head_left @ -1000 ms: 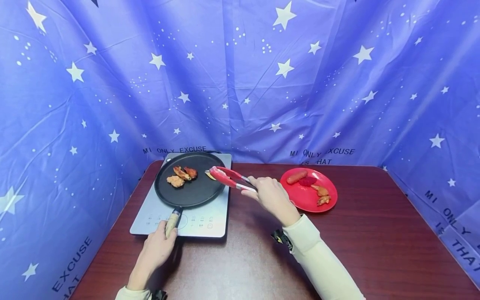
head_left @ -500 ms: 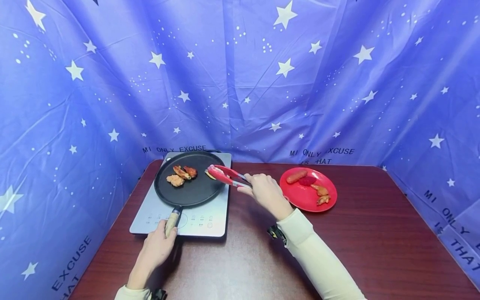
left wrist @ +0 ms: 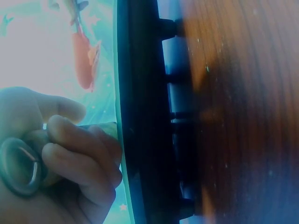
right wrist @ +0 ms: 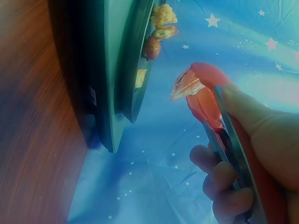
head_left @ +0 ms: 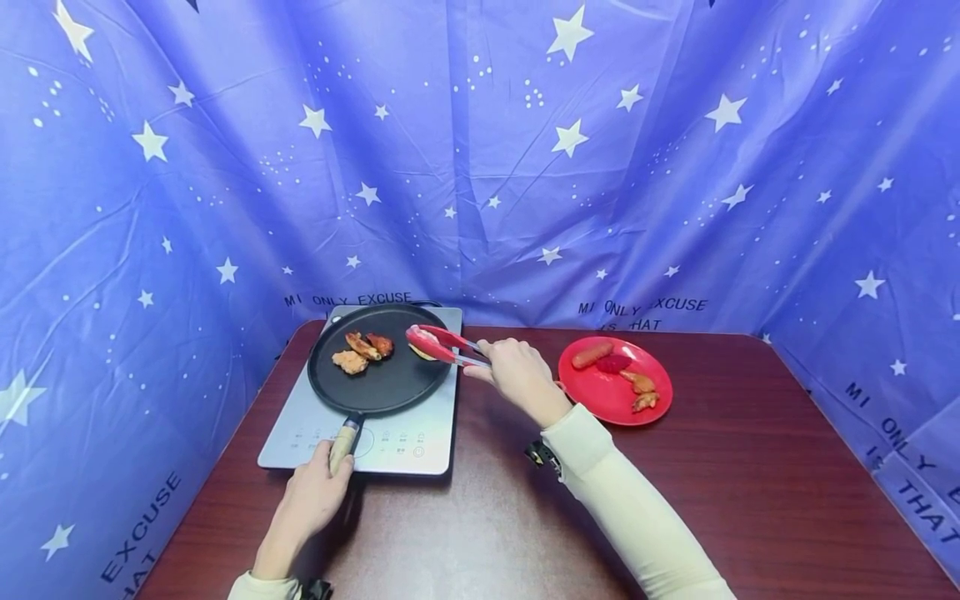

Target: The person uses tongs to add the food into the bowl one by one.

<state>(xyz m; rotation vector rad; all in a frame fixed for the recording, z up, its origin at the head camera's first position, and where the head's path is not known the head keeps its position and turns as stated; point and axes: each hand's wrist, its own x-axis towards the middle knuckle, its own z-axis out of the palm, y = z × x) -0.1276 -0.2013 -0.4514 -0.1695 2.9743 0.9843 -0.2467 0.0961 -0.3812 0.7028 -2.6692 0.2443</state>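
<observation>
My left hand (head_left: 309, 502) grips the tan handle (head_left: 342, 452) of a flat black pan (head_left: 386, 387). In my right hand (head_left: 517, 375) are red tongs (head_left: 435, 348), held above the pan's right side. Between the tong tips is a pale pinkish piece of food (right wrist: 186, 87), clear of the pan; its kind cannot be told. Below it a small yellow piece (right wrist: 140, 78) lies near the pan's edge. On the pan's left lie a breaded nugget (head_left: 350, 361), a browned wing piece (head_left: 362, 343) and a reddish-brown piece (head_left: 382, 345).
The pan sits on a silver induction cooker (head_left: 281, 450). To the right, a red plate (head_left: 600, 400) bears a sausage (head_left: 592, 354), a dark red piece (head_left: 613, 364) and browned wing pieces (head_left: 643, 392). A blue starry curtain (head_left: 480, 233) stands behind the wooden table (head_left: 510, 525).
My right hand and the tongs have shifted slightly left, further over the pan, with the pale pinkish piece still held. My left hand stays on the handle.
</observation>
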